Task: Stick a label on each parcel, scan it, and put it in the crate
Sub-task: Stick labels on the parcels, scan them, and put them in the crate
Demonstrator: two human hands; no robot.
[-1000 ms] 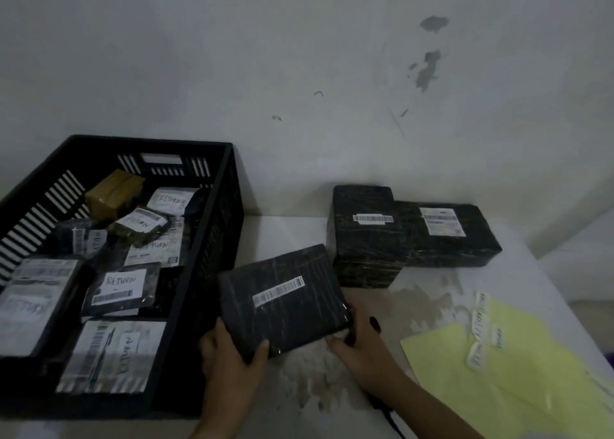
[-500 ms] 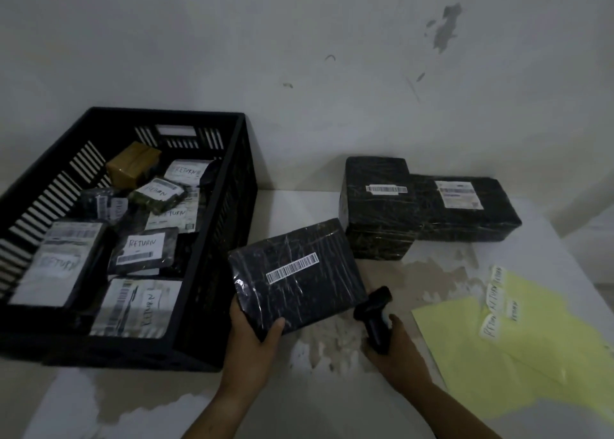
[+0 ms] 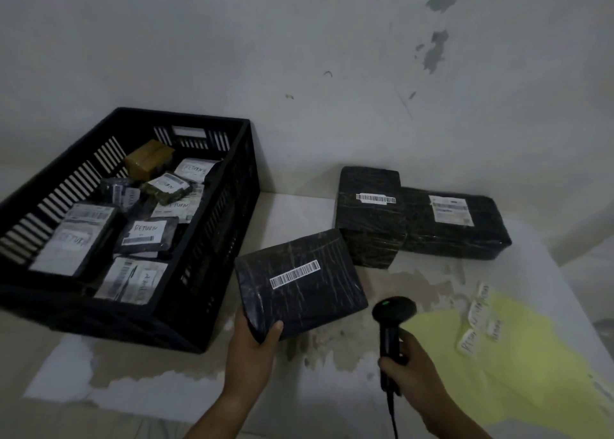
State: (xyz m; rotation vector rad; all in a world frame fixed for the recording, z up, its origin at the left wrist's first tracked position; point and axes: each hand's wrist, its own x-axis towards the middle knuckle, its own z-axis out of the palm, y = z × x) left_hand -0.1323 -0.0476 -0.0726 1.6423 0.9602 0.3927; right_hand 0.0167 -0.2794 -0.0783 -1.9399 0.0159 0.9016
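1. Left hand [image 3: 252, 345] gripping near-left corner of black parcel [image 3: 309, 302], thumb on top; parcel tilted, barcode strip [image 3: 294, 274] facing up.
2. Right hand [image 3: 412, 369] curled round handle of scanner [image 3: 392, 319]; scanner head just right of parcel's near edge, not touching.
3. Crate [image 3: 229, 226] just left of parcel, holding labelled parcels.

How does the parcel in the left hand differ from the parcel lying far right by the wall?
The held parcel bears only a narrow barcode strip; the far-right parcel bears a larger printed label. The held parcel is tilted, its near corner gripped by the left hand; the far-right parcel lies flat on the table. Both are wrapped in black, show no RETURN sticker and sit outside the crate.
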